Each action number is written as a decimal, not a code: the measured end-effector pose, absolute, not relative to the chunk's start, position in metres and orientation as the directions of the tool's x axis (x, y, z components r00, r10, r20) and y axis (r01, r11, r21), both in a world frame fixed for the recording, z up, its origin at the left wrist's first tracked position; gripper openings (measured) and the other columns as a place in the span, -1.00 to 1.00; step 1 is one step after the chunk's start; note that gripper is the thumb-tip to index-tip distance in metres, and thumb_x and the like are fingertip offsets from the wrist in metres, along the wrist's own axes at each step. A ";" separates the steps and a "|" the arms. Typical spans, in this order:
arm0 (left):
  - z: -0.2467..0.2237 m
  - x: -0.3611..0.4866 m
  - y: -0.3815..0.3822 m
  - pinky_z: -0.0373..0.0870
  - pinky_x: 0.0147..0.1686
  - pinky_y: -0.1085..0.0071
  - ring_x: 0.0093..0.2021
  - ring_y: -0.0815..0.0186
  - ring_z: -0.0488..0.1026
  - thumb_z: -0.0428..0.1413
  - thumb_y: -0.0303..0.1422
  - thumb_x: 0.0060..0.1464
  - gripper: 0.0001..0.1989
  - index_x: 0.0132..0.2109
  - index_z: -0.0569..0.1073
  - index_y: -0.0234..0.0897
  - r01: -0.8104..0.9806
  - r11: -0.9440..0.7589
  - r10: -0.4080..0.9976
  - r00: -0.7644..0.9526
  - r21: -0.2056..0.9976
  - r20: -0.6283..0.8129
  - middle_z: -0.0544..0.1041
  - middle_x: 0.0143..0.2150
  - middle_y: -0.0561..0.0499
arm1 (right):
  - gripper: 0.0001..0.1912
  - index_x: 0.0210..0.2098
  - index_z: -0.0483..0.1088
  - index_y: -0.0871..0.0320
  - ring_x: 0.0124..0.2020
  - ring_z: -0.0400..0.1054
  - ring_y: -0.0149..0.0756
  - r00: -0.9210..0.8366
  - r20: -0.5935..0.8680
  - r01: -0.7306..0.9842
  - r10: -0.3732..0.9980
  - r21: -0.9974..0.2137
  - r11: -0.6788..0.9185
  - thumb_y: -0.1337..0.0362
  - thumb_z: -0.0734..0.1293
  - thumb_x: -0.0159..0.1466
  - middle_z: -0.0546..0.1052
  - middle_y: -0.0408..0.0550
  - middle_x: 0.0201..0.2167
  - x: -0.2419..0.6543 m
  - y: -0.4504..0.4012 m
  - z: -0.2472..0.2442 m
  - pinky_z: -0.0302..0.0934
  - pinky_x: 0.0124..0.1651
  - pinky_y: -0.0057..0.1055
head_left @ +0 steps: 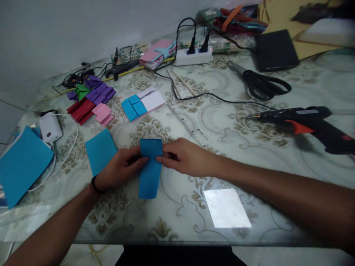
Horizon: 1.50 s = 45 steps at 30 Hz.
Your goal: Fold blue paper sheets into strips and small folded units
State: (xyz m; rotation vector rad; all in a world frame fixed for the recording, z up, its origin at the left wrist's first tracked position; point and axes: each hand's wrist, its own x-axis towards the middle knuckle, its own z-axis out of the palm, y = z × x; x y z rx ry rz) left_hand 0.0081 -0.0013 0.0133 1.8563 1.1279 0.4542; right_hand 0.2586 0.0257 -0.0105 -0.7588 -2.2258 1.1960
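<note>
A folded strip of blue paper (pixel 149 181) is held upright over the table, pinched from both sides. My left hand (pixel 120 166) grips its left edge with the thumb in front. On the opposite edge, my right hand (pixel 184 157) pinches it between thumb and fingers. A flat blue sheet (pixel 100 149) lies just behind my left hand. Farther back rests a white card (pixel 152 99) with folded blue pieces (pixel 134 107) on its left part. A clear ruler (pixel 191 127) lies beyond my right hand.
A glue gun (pixel 302 118) and black scissors (pixel 263 83) lie at right. Folded paper pieces (pixel 100 90), a white device (pixel 50 125) with a cable and a larger blue sheet (pixel 24 166) are at left. A power strip (pixel 194 56) stands behind. A white square (pixel 227 208) appears near the front edge.
</note>
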 end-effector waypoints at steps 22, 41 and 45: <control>0.016 0.008 -0.002 0.48 -0.25 0.37 -0.23 0.23 0.56 0.10 -0.14 0.39 -0.69 0.00 0.60 -0.27 0.536 -0.190 0.841 0.522 0.822 -0.146 0.69 -0.16 -0.02 | -0.63 -0.48 0.19 0.15 -0.57 0.06 -0.52 -0.727 0.140 0.258 0.672 -0.851 0.457 0.15 0.26 0.42 0.21 -0.29 -0.62 0.258 0.026 -0.008 -0.08 -0.39 -0.46; 0.014 0.008 -0.002 0.42 -0.31 0.43 -0.30 0.30 0.50 0.10 -0.17 0.37 -0.71 -0.13 0.58 -0.31 0.550 -0.191 0.854 0.502 0.813 -0.139 0.64 -0.25 0.01 | -0.60 -0.50 0.20 0.16 -0.58 0.07 -0.52 -0.716 0.148 0.259 0.682 -0.851 0.456 0.14 0.25 0.42 0.23 -0.27 -0.62 0.257 0.025 -0.010 -0.10 -0.41 -0.46; 0.013 0.008 -0.002 0.39 -0.34 0.43 -0.31 0.30 0.49 0.10 -0.16 0.36 -0.68 -0.20 0.56 -0.33 0.561 -0.202 0.854 0.502 0.803 -0.136 0.62 -0.28 0.00 | -0.61 -0.50 0.20 0.16 -0.56 0.08 -0.52 -0.718 0.144 0.260 0.681 -0.852 0.455 0.14 0.26 0.43 0.24 -0.27 -0.61 0.257 0.025 -0.009 -0.08 -0.40 -0.46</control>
